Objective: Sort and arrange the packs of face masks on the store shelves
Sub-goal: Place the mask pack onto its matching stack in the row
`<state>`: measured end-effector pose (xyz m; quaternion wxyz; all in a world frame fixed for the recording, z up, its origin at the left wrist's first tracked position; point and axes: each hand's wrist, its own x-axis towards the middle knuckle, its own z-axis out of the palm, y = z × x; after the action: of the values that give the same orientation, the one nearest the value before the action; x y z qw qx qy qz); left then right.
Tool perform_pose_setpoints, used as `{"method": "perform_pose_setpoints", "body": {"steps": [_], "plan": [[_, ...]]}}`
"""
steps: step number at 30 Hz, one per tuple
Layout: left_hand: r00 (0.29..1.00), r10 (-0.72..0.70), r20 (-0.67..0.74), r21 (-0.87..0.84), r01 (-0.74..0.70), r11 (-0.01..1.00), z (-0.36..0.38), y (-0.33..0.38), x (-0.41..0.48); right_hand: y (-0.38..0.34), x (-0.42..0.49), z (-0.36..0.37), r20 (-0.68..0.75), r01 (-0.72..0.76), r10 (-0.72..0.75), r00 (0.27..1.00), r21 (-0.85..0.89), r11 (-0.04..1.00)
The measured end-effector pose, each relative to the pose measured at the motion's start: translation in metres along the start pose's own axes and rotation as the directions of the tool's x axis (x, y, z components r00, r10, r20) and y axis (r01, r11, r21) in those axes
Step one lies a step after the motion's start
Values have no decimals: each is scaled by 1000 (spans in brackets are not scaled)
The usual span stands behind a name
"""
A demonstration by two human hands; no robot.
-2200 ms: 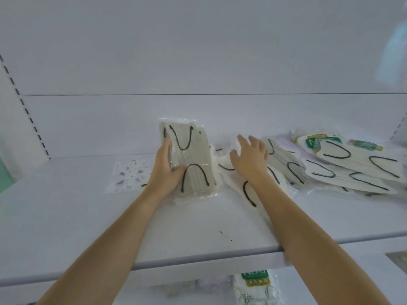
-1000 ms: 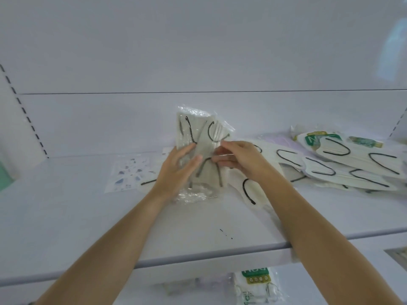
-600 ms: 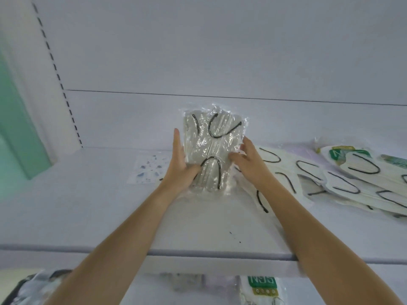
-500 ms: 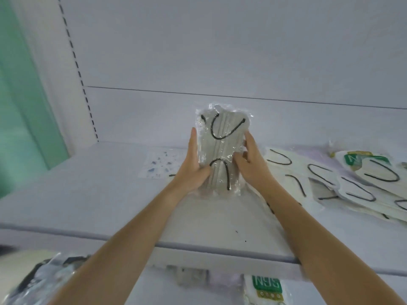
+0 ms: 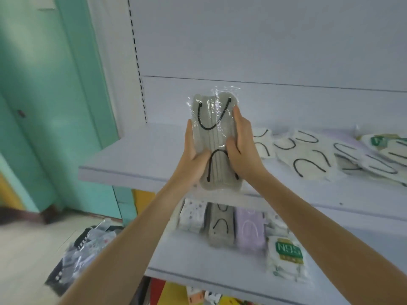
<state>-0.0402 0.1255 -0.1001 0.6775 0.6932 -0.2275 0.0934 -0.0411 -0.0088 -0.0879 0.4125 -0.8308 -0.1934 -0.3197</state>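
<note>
A clear plastic pack of grey face masks with black ear loops (image 5: 214,137) is held upright in front of the upper shelf (image 5: 136,155). My left hand (image 5: 193,155) grips its left edge and my right hand (image 5: 241,148) grips its right edge, thumbs across the front. White and pale packs of masks (image 5: 308,157) lie spread flat on the upper shelf to the right. On the lower shelf (image 5: 187,258) stand a speckled white pack (image 5: 192,216), a grey pack (image 5: 221,225), a lilac pack (image 5: 250,230) and a white pack with a green label (image 5: 286,256).
A teal wall and door frame (image 5: 55,106) stand to the left of the shelving. Several bagged packs (image 5: 83,249) lie on the floor at the lower left. Colourful goods (image 5: 198,297) show below the lower shelf.
Both hands have lifted the grey pack off the upper shelf and drawn it towards me. The view has swung left and down, so the lower shelf and the floor now show.
</note>
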Motion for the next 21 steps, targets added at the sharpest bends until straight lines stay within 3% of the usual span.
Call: {"method": "perform_pose_setpoints", "body": {"steps": [6, 10, 12, 15, 19, 21], "plan": [[993, -106, 54, -2, 106, 994, -75, -37, -98, -40, -93, 66, 61, -55, 48, 997, 110, 992], [956, -293, 21, 24, 292, 956, -106, -72, -151, -48, -158, 108, 177, -183, 161, 971, 114, 977], [915, -402, -37, 21, 403, 915, -111, -89, -171, -45, -194, 126, 279, -350, 304, 911, 128, 928], [817, -563, -122, -8, 566, 824, -111, -116, -186, -33, -240, 152, 392, -619, 532, 750, 131, 775], [702, -709, -70, 46, 712, 700, -96, -156, -189, -9, -266, 166, 318, -821, 761, 566, 131, 556], [648, -761, 27, 107, 755, 646, -81, -171, -185, 10, -269, 164, 269, -849, 806, 527, 134, 510]]}}
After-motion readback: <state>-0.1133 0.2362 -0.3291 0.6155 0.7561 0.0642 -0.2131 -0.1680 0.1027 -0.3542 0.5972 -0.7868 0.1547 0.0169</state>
